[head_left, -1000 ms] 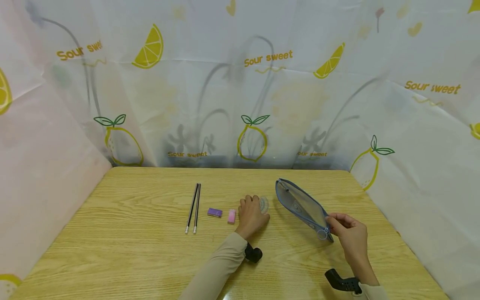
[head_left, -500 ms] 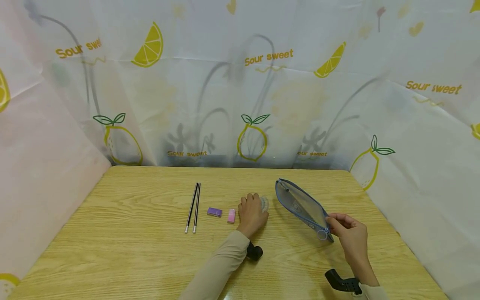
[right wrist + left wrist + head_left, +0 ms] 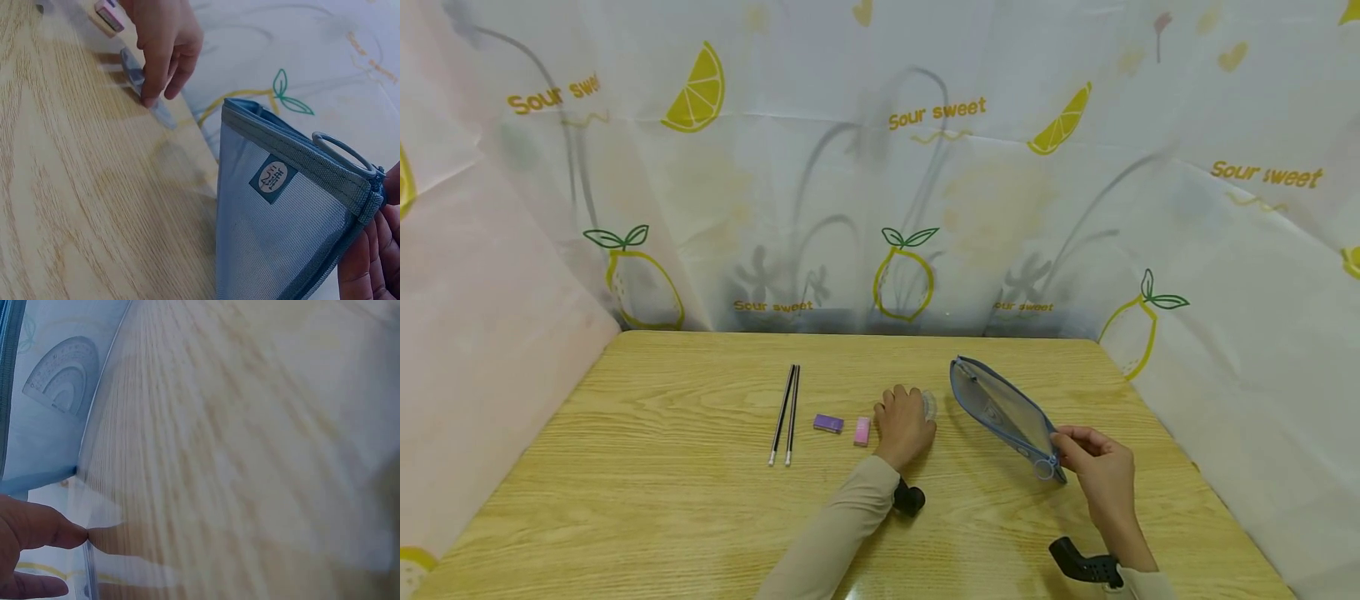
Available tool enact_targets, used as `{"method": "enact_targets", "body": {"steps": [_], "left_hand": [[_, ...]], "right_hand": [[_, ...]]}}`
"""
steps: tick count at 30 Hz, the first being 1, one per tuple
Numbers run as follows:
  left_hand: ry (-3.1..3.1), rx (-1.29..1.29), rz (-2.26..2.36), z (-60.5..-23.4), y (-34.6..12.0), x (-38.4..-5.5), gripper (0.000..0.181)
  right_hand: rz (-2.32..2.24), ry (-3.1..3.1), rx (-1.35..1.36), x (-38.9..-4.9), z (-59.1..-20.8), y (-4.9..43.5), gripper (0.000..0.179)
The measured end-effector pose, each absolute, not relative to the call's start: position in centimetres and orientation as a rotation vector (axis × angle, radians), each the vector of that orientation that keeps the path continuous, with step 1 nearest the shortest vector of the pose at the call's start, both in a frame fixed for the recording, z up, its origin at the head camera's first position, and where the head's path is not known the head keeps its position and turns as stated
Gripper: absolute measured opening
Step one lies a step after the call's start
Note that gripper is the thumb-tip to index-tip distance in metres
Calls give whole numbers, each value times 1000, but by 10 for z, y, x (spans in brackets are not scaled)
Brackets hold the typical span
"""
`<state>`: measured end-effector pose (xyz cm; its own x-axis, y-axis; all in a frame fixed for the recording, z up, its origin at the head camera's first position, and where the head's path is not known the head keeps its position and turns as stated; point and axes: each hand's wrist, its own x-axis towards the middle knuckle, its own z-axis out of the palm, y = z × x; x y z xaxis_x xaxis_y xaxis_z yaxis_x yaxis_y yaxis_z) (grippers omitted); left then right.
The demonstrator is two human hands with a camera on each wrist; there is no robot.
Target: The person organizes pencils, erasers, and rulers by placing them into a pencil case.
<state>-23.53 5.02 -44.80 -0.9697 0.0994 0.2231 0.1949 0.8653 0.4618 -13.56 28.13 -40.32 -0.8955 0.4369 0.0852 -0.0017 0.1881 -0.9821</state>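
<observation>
My left hand (image 3: 904, 427) reaches down over a clear protractor (image 3: 930, 406) on the table, its fingers bent and touching it; the hand covers part of it. In the right wrist view, the fingertips sit against the clear protractor (image 3: 132, 70). My right hand (image 3: 1101, 475) pinches one corner of a blue mesh zip pouch (image 3: 1003, 408), whose mouth gapes. A ring pull (image 3: 344, 152) hangs at the held end, and a small label (image 3: 272, 179) marks its side. Through the pouch in the left wrist view shows another half-round protractor (image 3: 62, 378).
Left of the left hand lie a pink eraser (image 3: 862, 432) and a purple eraser (image 3: 828, 423). Farther left are two dark pencils (image 3: 781, 417) with white ends. The wood-grain table (image 3: 662, 467) is enclosed by white printed sheets (image 3: 820, 167).
Little differs. The left hand has shifted slightly up and its fingers have closed in a bit at the protractor. The right hand and pouch stay in place.
</observation>
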Motion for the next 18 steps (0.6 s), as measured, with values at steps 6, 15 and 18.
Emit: {"method": "enact_targets", "body": {"steps": [6,15,18], "left_hand": [[-2863,-243,-762,-447,49,-236,18],[-2831,-328,-754,-448,46,-237,22],[-2831,-334,-735,-448,46,-237,23]], "right_hand": [[1750,-2128,-416,-136,-403,282,24],[1748,-2133,-408,-135,-403,282,24],[1751,-2130,-410,-135,-403,282,23]]}}
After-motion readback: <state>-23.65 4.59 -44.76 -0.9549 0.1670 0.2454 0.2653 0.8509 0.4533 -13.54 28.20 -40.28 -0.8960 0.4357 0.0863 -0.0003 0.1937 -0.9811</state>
